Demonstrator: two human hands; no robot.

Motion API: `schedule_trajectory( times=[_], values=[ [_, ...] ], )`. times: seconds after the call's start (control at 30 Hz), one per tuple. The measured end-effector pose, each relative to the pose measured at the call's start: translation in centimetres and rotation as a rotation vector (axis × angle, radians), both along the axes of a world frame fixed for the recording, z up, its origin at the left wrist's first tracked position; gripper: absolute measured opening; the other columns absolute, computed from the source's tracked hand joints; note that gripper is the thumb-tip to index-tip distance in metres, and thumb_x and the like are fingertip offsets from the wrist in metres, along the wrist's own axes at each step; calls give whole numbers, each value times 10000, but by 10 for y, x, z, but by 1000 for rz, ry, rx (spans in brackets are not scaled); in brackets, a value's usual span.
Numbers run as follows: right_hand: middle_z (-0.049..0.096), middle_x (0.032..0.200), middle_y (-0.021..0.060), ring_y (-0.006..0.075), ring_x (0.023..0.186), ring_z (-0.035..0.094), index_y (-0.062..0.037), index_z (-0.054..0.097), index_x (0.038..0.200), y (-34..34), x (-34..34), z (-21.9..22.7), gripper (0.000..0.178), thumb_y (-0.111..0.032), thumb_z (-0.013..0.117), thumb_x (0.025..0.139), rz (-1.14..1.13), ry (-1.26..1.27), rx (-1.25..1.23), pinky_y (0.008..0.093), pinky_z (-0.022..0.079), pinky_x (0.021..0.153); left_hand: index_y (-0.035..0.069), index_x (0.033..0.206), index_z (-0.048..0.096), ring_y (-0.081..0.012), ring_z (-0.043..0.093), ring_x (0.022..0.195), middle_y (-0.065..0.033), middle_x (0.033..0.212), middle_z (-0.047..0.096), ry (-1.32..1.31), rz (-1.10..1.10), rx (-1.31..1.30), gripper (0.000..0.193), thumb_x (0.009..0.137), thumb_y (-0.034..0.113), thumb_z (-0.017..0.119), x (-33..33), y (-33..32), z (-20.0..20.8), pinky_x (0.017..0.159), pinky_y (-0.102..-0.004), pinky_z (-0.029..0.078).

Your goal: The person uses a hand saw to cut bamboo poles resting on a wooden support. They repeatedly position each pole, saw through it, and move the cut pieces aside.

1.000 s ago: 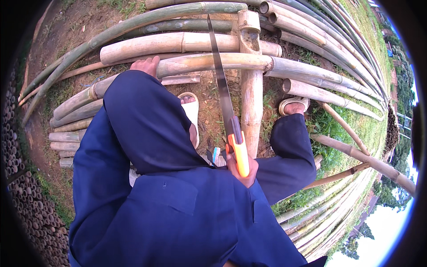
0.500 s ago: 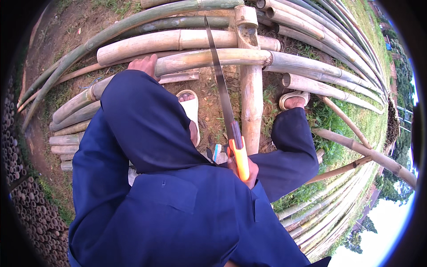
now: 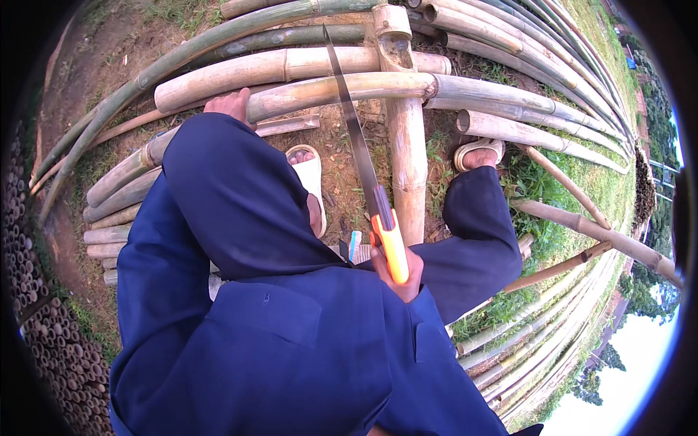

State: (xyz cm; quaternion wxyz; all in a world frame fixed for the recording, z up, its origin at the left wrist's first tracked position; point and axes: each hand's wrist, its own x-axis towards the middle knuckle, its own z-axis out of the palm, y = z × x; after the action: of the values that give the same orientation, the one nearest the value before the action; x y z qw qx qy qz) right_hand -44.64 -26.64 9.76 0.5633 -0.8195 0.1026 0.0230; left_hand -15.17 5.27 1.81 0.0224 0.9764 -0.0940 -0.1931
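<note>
Handsaw (image 3: 363,156) lies blade-down across our bamboo pole (image 3: 342,87), orange grip clamped in right hand (image 3: 396,272); left hand (image 3: 229,105) presses the pole. Other poles crowd both sides.

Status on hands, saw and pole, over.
Right hand grips orange-handled saw. Left hand steadies bamboo pole. Blade lies across pole; upright post stands beside.

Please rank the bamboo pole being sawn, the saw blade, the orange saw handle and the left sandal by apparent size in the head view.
1. Bamboo pole being sawn, the longest by far.
2. Saw blade.
3. Orange saw handle and left sandal look about alike; the handle is nearer the camera, so I won't rank them.
</note>
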Motion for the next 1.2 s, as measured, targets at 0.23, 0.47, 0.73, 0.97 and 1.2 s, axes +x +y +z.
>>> schedule_trajectory(
  times=[0.23, 0.47, 0.73, 0.97, 1.2],
  values=[
    [649, 807, 13, 67, 698, 568, 33, 675, 1010, 17, 79, -22, 105, -34, 725, 945, 4, -58, 25, 256, 471, 612, 102, 1202, 558, -381, 695, 1090, -173, 1145, 721, -57, -41, -20, 648, 679, 336, 860, 10, 4, -14, 936, -509, 541],
    [684, 724, 97, 186, 661, 703, 5, 715, 1125, -4, -13, 11, 238, -54, 754, 898, 20, -65, -141, 330, 553, 640, 104, 1216, 541, -382, 689, 1099, -156, 1152, 720, -26, -12, 2, 646, 705, 339, 858, 5, 2, -4, 935, -501, 541],
    [657, 858, 25, 72, 756, 577, 41, 675, 1087, 19, 53, -15, 191, -67, 744, 945, 0, 22, 67, 272, 503, 688, 110, 1215, 550, -370, 690, 1104, -149, 1140, 728, -34, -10, 48, 640, 702, 342, 856, 6, 4, -15, 933, -498, 532],
    [720, 969, 49, 91, 838, 647, 58, 690, 1227, 6, 5, -4, 293, -8, 711, 942, -14, 77, 47, 230, 523, 758, 112, 1211, 561, -366, 690, 1108, -153, 1138, 727, -32, -5, 25, 633, 705, 359, 851, -1, -3, -1, 935, -494, 535],
    [705, 876, 47, 90, 759, 610, 40, 699, 1062, 14, 56, -32, 148, -56, 726, 952, 23, 11, 37, 264, 504, 689, 111, 1163, 553, -375, 703, 1059, -161, 1108, 726, -97, -26, -13, 586, 705, 341, 837, 10, 6, -12, 917, -496, 537]
  ],
)
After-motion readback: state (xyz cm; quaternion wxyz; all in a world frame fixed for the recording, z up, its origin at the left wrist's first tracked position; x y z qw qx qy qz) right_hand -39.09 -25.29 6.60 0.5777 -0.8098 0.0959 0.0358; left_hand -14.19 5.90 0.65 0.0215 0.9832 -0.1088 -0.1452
